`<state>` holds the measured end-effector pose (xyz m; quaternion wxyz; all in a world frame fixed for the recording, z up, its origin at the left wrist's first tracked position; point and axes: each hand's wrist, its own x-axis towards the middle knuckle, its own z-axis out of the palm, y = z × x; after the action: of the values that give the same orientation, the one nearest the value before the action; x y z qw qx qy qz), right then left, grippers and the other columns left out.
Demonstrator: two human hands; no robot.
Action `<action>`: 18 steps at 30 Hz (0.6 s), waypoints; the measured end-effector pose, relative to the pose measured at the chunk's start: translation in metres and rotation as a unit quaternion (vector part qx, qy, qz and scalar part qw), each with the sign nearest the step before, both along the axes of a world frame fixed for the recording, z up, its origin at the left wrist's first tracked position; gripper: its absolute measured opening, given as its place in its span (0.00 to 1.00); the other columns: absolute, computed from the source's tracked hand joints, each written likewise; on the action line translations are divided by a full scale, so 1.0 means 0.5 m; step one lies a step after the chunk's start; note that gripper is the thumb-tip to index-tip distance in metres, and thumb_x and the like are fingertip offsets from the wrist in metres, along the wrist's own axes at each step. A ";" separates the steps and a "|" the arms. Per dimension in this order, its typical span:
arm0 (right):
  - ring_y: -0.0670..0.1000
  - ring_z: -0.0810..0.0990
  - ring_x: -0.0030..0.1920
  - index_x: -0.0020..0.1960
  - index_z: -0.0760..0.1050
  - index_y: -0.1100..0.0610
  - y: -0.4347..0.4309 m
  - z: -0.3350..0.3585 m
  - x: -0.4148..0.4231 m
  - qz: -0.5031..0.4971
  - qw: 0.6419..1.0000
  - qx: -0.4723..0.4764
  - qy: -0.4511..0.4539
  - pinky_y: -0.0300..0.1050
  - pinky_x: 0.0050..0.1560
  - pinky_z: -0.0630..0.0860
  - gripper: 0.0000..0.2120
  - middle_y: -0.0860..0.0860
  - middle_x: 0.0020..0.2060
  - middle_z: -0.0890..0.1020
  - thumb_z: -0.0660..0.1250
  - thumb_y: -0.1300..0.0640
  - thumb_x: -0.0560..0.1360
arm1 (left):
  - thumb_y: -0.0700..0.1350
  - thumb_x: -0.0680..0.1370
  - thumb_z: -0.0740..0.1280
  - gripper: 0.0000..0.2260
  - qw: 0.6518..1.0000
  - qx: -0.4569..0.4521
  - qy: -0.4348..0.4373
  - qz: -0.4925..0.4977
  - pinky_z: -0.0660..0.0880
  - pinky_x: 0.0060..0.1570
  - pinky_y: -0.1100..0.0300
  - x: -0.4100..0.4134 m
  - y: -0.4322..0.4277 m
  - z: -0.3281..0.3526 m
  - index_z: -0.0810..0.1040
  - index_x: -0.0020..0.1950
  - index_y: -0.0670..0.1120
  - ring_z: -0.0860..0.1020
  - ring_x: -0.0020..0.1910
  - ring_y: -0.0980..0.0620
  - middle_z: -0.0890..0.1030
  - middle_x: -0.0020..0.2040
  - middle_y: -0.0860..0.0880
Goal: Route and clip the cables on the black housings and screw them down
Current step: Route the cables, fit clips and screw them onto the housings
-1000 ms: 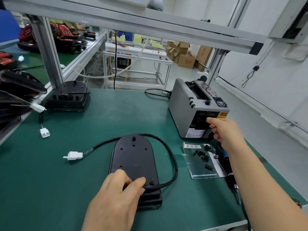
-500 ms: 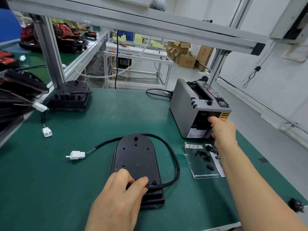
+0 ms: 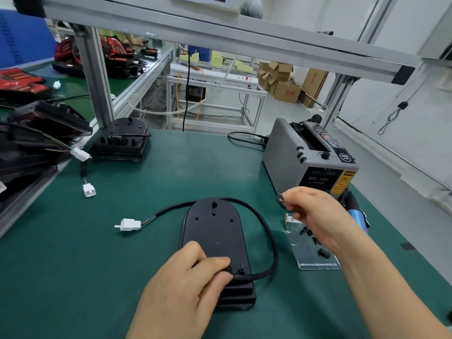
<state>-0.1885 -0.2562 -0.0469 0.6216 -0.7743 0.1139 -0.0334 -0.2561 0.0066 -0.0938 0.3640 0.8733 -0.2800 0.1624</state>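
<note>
While the left hand (image 3: pixel 186 285) bears down on the near end of the black housing (image 3: pixel 215 231), thumb and forefinger curled round the cable (image 3: pixel 267 231) where it leaves the shell at about 5 o'clock, a worker's right hand (image 3: pixel 318 216) hangs at the housing's 2 o'clock, in front of the grey tape dispenser (image 3: pixel 305 162), fingertips pinched on a small piece (image 3: pixel 281 199) too blurred to identify. The housing lies flat at the centre of the green mat (image 3: pixel 97 277), its cable looping out past 3 o'clock, over the rounded top at 12 and off to a white connector (image 3: pixel 128 225) at 9 o'clock. The moulded plastic shell looks light, rigid and liable to slide, so a flat palm on its near end seems the sound hold; the sheathed cable appears springy and is probably best gripped close to each post, not by the connector's thin wires. A bag of small black parts (image 3: pixel 310 260) and a blue-handled driver (image 3: pixel 358 216) lie at 3 o'clock.
</note>
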 end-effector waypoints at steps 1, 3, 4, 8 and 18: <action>0.42 0.73 0.34 0.32 0.80 0.52 0.026 0.003 -0.005 0.040 0.999 -0.019 0.012 0.39 0.39 0.67 0.10 0.44 0.30 0.78 0.69 0.58 0.72 | 0.57 0.74 0.60 0.11 0.999 -0.032 0.021 0.004 0.71 0.29 0.68 0.006 0.006 0.001 0.81 0.48 0.60 0.71 0.35 0.62 0.73 0.38 0.58; 0.40 0.74 0.36 0.32 0.80 0.49 0.080 0.007 -0.012 0.117 0.991 -0.061 0.039 0.39 0.43 0.68 0.06 0.42 0.32 0.79 0.71 0.53 0.68 | 0.56 0.76 0.61 0.09 0.989 -0.124 0.075 0.029 0.70 0.39 0.71 0.028 0.021 -0.003 0.80 0.48 0.59 0.75 0.39 0.61 0.75 0.41 0.59; 0.40 0.74 0.36 0.32 0.80 0.49 0.105 0.007 -0.013 0.151 0.985 -0.074 0.047 0.38 0.45 0.68 0.05 0.42 0.33 0.80 0.71 0.53 0.67 | 0.52 0.78 0.63 0.06 0.982 -0.158 0.083 0.059 0.68 0.42 0.72 0.044 0.030 -0.007 0.81 0.47 0.59 0.75 0.42 0.61 0.75 0.42 0.59; 0.41 0.77 0.39 0.30 0.79 0.49 0.183 0.001 -0.003 0.228 0.967 -0.105 0.050 0.38 0.51 0.71 0.11 0.43 0.35 0.81 0.72 0.58 0.70 | 0.40 0.78 0.63 0.11 0.969 -0.147 0.139 0.145 0.62 0.52 0.72 0.105 0.055 -0.019 0.80 0.55 0.54 0.70 0.53 0.62 0.75 0.48 0.63; 0.48 0.74 0.36 0.30 0.78 0.48 0.242 -0.003 0.018 0.282 0.922 -0.265 0.024 0.47 0.41 0.73 0.12 0.60 0.41 0.82 0.72 0.58 0.70 | 0.47 0.77 0.64 0.18 0.966 -0.082 0.210 0.127 0.55 0.67 0.61 0.117 0.054 -0.044 0.74 0.65 0.60 0.58 0.62 0.62 0.68 0.56 0.71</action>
<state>-0.1795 -0.1352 -0.0483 0.3749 -0.9113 -0.1073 0.1326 -0.1978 0.0333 -0.1157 0.4613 0.8834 -0.0703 0.0429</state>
